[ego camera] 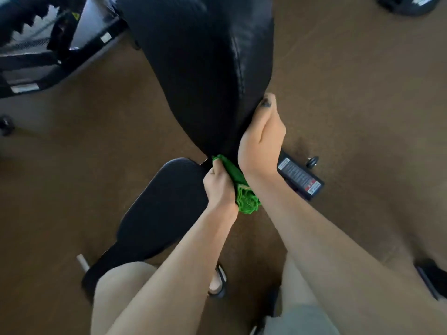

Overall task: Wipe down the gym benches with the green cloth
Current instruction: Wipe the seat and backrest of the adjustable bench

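Nearest, the left hand is clenched around the folded green cloth, pressing it into the gap at the 12 o'clock end of the seat pad. Beyond, toward 1 o'clock, the right hand grips the backrest edge, fingers curled behind.

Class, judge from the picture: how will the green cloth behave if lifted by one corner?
The green cloth looks folded into layers, so it would probably unfold and droop. It bends within the left hand, suggesting it is soft, floppy and light.
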Available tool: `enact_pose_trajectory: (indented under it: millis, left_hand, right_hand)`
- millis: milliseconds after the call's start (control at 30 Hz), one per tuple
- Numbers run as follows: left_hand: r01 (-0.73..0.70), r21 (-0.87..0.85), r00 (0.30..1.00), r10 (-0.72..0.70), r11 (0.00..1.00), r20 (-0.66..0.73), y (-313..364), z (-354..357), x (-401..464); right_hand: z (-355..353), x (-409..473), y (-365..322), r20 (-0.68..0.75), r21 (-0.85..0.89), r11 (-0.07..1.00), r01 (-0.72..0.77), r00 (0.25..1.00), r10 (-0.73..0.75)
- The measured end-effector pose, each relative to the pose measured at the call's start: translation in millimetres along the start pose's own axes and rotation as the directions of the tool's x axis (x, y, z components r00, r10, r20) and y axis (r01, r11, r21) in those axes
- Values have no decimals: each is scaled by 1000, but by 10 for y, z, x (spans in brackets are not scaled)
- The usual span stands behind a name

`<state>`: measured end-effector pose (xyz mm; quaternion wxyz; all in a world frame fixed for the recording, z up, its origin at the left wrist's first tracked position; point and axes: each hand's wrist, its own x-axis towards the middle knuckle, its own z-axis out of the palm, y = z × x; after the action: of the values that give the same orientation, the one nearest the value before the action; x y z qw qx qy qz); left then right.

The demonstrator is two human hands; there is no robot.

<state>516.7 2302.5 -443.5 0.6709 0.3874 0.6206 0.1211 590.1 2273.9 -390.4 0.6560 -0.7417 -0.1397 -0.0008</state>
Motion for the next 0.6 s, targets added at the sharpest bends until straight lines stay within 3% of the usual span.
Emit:
enact_pose_trajectory:
  millis: [100,167,267,333,367,467,600]
  left_hand:
    - [80,31,992,-83,996,99,324,-42,-506]
    - [168,60,971,-176,984,162,529,-63,-864]
    - [246,119,933,-268,962,241,803,-76,-1442]
    - [289,142,894,-320,947,313,990,-72,-1826]
    - [306,154,871,-341,940,354,1095,-59,-2013]
    - [291,232,810,-369,928,456,1412,31,-2512]
    - [187,346,772,-355,919,527,1811,221,-3031]
  right_hand:
    - [-326,-70,-233,82,-79,973,-218,971,225]
    - [-569,-50,-394,201,-133,903,-408,881,428]
    - [-957,12,-722,467,-216,724,-655,582,666]
    - [-1260,49,-1049,599,-213,605,-767,387,702]
    - [-1407,72,-1216,632,-178,552,-815,335,698]
    - [-1811,189,-1763,696,-83,508,-858,314,645]
    - [-2173,438,-2392,679,-90,499,-862,314,663]
